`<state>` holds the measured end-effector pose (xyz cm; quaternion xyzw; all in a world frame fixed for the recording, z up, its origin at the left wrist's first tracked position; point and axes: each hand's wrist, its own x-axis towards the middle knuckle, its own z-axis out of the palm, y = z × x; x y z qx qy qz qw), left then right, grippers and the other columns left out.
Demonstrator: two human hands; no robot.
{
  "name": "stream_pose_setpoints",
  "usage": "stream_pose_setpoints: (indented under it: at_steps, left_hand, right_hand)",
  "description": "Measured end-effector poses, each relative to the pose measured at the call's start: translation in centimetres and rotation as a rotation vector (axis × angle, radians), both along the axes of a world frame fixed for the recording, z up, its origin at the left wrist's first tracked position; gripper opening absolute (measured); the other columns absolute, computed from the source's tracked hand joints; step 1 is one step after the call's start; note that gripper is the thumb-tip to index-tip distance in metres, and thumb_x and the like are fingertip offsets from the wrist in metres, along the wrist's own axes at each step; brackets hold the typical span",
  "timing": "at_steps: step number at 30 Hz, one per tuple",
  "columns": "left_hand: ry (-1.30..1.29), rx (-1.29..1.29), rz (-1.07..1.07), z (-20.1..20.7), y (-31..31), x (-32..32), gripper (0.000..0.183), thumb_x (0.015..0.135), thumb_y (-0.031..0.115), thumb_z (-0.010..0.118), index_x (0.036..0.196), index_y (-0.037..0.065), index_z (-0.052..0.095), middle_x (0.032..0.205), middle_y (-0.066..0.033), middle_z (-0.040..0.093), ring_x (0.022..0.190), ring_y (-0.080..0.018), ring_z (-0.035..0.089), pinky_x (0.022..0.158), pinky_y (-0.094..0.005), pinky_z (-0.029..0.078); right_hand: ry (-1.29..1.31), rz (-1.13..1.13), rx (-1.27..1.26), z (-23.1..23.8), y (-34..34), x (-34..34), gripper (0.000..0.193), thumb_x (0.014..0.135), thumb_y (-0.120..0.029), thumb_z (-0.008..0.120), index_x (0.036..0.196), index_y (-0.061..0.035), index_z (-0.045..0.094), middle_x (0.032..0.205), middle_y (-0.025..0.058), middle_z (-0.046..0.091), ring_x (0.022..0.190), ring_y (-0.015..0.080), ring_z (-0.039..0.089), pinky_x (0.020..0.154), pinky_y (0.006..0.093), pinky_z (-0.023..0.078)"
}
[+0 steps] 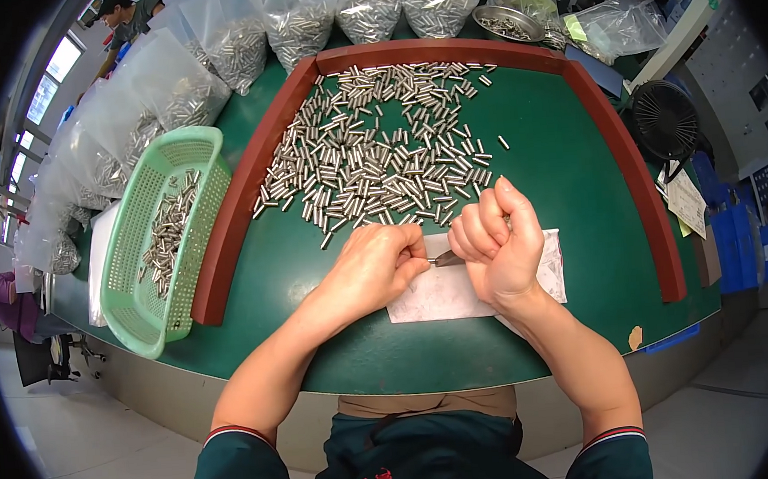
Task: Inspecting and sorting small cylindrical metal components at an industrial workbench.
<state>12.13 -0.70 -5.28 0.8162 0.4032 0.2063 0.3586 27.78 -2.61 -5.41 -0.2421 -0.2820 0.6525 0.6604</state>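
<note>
Above a white sheet (433,303) on the green table, my two hands are close together. My left hand (372,262) is closed, thumb and forefinger pinched; whatever they hold is hidden by the fingertips. My right hand (505,249) is curled, palm up, around a slim metal tool (447,259) whose pointed, dark-grey end reaches toward my left fingertips. The rest of the tool is covered by my fingers. Just beyond both hands, a wide heap of short silvery metal pins (369,156) lies loose on the table.
A dark red wooden rim (243,200) frames the work area left, back and right. To its left stands a green plastic basket (119,276) of pins. Bags of metal pins (302,23), a metal bowl (509,26) and a black fan (665,120) surround it. Other people are at far left.
</note>
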Motion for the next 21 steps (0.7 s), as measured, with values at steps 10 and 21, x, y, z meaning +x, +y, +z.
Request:
stream_pose_setpoints:
  at_steps: [10, 21]
  left_hand:
    - [0.006, -0.034, 0.009, -0.04, 0.12, 0.15, 0.009, 0.07, 0.004, 0.063, 0.068, 0.0, 0.055, 0.052, -0.0083, 0.05, 0.046, -0.018, 0.048, 0.047, -0.0295, 0.039]
    - [0.054, -0.067, 0.01, 0.61, 0.2, 0.63, 0.01, 0.068, 0.005, 0.062, 0.067, -0.002, 0.054, 0.059, -0.0153, 0.056, 0.058, -0.0298, 0.057, 0.055, -0.0369, 0.043]
  right_hand:
    - [-0.077, -0.017, -0.022, 0.19, -0.16, -0.37, 0.046, 0.091, -0.029, 0.031, 0.048, -0.015, 0.022, 0.038, -0.0034, 0.021, 0.037, 0.0086, 0.013, 0.038, 0.0255, 0.014]
    - [-0.191, -0.036, 0.115, -0.31, -0.54, -0.88, 0.045, 0.091, -0.027, 0.032, 0.049, -0.0127, 0.024, 0.04, -0.0021, 0.023, 0.038, 0.0084, 0.016, 0.038, 0.0252, 0.016]
